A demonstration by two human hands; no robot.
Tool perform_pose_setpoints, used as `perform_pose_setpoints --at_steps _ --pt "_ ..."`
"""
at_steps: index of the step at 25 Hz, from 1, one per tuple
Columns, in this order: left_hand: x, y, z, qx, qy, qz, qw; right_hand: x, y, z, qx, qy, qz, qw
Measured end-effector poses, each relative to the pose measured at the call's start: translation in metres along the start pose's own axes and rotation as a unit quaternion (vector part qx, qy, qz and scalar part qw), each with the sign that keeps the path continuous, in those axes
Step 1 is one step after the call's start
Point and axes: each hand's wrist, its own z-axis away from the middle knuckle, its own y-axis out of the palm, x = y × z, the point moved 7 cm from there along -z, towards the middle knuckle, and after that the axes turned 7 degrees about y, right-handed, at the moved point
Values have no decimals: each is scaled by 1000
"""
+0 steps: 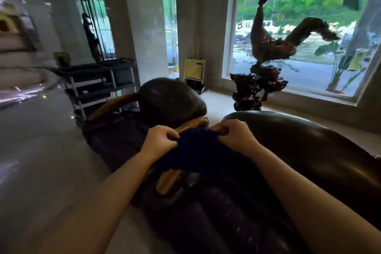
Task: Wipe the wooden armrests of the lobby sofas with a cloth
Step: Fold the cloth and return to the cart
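Btwn L hand [159, 140] & R hand [237, 136]: cloth [198, 150].

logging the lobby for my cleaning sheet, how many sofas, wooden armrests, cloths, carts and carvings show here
sofas: 2
wooden armrests: 2
dark blue cloth: 1, in the grip of the left hand and right hand
shelf cart: 1
wood carving: 1
total: 7

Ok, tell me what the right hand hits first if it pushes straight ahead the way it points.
Probably the wooden armrest showing just past the cloth that the right hand grips with the left hand. Depth is unclear, so it might pass above it toward the chair back.
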Motion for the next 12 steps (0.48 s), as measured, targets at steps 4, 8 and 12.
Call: perform_pose_setpoints --at_steps 4,8,12 --pt "83 -72 13 -21 -57 -31 998 84 75 -39 58 -59 -26 996" --pt "161 -125 17 -47 -107 -47 992 145 145 -79 111 -97 -27 989" --pt "225 -151 13 -70 -147 -66 984 182 208 -121 150 -120 -36 981"
